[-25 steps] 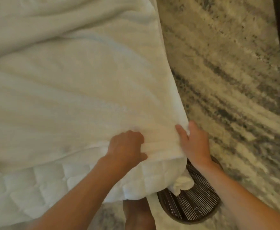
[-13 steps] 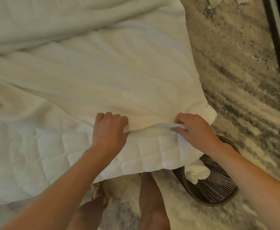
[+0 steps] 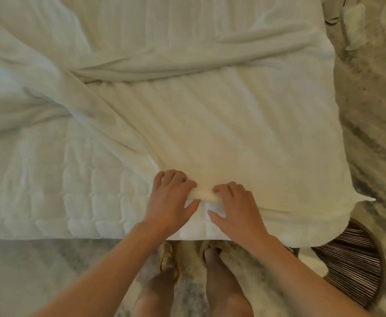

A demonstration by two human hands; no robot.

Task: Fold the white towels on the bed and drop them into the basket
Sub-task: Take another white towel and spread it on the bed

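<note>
At the near edge of the bed, we see the large white terry towel [image 3: 233,133] spread over the white quilted bed cover [image 3: 61,191], with its near hem bunched into a small roll. Our left hand [image 3: 172,200] and right hand [image 3: 235,209] sit side by side on that roll, fingers curled over it and gripping it. The right thumb lies stretched out on the quilt. The round dark slatted basket [image 3: 352,266] stands on the mottled grey carpet [image 3: 370,110] at the bed's right corner, partly under the towel's hanging corner.

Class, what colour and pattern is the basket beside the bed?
Dark brown with thin pale stripes, the basket shows best in the head view.
</note>
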